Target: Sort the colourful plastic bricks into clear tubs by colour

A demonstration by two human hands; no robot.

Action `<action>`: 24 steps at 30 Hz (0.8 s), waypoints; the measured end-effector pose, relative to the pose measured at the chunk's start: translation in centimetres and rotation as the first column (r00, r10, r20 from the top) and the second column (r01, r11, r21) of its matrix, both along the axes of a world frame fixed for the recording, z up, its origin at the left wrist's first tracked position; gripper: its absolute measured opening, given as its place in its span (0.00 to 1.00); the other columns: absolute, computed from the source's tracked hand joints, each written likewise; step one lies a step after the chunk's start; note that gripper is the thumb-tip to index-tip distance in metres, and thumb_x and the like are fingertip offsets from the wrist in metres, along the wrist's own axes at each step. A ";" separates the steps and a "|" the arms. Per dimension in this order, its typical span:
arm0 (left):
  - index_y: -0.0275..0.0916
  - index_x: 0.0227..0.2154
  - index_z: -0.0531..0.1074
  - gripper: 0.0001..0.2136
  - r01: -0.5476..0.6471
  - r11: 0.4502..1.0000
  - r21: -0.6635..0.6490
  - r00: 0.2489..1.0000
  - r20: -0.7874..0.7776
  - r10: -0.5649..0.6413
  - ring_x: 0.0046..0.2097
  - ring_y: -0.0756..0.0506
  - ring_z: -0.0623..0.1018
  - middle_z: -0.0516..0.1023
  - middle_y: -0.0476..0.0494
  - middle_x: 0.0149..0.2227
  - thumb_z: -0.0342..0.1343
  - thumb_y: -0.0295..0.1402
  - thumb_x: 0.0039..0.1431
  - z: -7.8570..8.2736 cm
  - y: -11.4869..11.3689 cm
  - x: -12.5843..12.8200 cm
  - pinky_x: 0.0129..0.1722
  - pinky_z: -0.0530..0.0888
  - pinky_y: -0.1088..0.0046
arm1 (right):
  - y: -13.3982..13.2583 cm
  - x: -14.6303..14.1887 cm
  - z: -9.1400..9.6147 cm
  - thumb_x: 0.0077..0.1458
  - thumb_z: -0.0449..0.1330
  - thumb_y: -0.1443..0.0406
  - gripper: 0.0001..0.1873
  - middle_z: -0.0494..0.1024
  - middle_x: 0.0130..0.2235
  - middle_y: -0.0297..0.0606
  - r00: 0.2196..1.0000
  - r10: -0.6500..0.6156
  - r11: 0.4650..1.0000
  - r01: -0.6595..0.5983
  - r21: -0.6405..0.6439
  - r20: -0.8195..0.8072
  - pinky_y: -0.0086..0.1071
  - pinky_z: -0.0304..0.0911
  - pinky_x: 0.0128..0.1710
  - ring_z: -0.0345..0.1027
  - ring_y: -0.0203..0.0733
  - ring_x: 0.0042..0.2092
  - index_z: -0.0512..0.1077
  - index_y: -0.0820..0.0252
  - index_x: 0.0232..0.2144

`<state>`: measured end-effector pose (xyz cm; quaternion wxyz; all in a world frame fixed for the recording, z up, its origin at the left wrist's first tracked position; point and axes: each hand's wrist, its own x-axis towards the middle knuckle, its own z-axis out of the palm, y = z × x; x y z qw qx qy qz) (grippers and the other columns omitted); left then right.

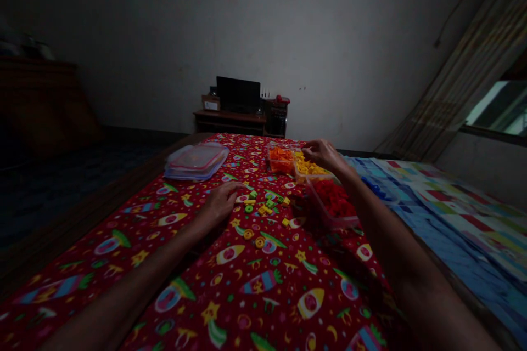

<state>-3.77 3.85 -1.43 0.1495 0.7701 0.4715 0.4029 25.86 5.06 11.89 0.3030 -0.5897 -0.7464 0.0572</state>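
Note:
My left hand (220,201) lies on the red patterned cloth (177,252), fingers stretched out and holding nothing I can see. Just right of its fingertips are several small loose toy pieces, among them a green ring-shaped piece (248,209), a green block (252,195) and a yellow block (285,222). Closer to me are two yellow wheel-like pieces (247,234). Over the clear box of yellow pieces (304,167) is my right hand (323,153), its fingers bent together in a pinch. Whatever is between those fingertips is too small and dark to make out.
A box of orange pieces (281,159) and a box of red pieces (335,203) stand beside the yellow one. Stacked lids (197,162) lie at the left. Blue pieces (374,189) rest on the blue bedding (415,230). A dark monitor (237,94) stands at the wall.

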 end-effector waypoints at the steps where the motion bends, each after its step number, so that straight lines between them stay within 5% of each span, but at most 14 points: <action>1: 0.41 0.35 0.77 0.13 0.004 1.000 0.007 1.000 -0.014 -0.003 0.47 0.41 0.76 0.79 0.42 0.44 0.48 0.32 0.52 -0.1 -0.1 0.1 0.53 0.69 0.62 | -0.9 -0.8 -0.4 0.56 0.52 0.68 0.14 0.78 0.28 0.43 0.999 0.048 0.999 -0.048 0.015 -0.019 0.24 0.61 0.28 0.70 0.35 0.28 0.77 0.68 0.34; 5: 0.40 0.36 0.77 0.14 0.031 0.999 0.022 0.998 -0.057 -0.029 0.47 0.41 0.76 0.79 0.41 0.43 0.48 0.31 0.52 -0.5 -0.4 0.4 0.51 0.70 0.63 | -3.7 -3.4 -3.2 0.55 0.52 0.68 0.13 0.76 0.25 0.38 0.983 0.185 0.983 -0.186 -0.010 -0.007 0.25 0.57 0.28 0.67 0.34 0.27 0.76 0.65 0.29; 9: 0.40 0.37 0.77 0.13 0.078 0.997 0.019 0.994 -0.077 -0.077 0.47 0.42 0.76 0.79 0.41 0.43 0.48 0.31 0.53 -0.5 -0.8 0.8 0.52 0.70 0.63 | -4.8 -4.6 -6.4 0.54 0.52 0.72 0.12 0.76 0.28 0.42 0.948 0.148 0.987 -0.124 -0.103 0.282 0.29 0.55 0.30 0.65 0.37 0.29 0.75 0.65 0.29; 15: 0.39 0.37 0.77 0.12 0.100 0.995 0.007 0.991 -0.093 -0.099 0.45 0.41 0.76 0.79 0.39 0.42 0.50 0.35 0.55 -0.7 -1.2 1.1 0.50 0.70 0.63 | -5.8 -4.8 -10.3 0.58 0.49 0.72 0.17 0.74 0.47 0.50 0.859 0.080 0.994 -0.033 -0.102 0.506 0.33 0.59 0.44 0.66 0.45 0.47 0.70 0.64 0.48; 19: 0.40 0.37 0.77 0.12 0.122 0.992 0.012 0.983 -0.143 -0.120 0.45 0.41 0.76 0.79 0.40 0.41 0.51 0.34 0.55 -1.4 -1.2 1.2 0.50 0.70 0.63 | -6.3 -5.0 -10.9 0.59 0.48 0.72 0.17 0.73 0.48 0.50 0.864 0.127 0.986 -0.056 -0.157 0.487 0.32 0.59 0.45 0.66 0.44 0.48 0.69 0.64 0.48; 24: 0.40 0.39 0.76 0.12 0.054 0.999 -0.009 0.984 -0.169 -0.054 0.44 0.42 0.76 0.79 0.40 0.40 0.51 0.34 0.55 -1.2 -1.3 1.3 0.48 0.70 0.65 | -6.5 -5.0 -9.9 0.58 0.53 0.70 0.12 0.73 0.45 0.49 0.902 0.180 0.984 -0.164 -0.073 0.393 0.31 0.58 0.44 0.65 0.43 0.46 0.69 0.66 0.45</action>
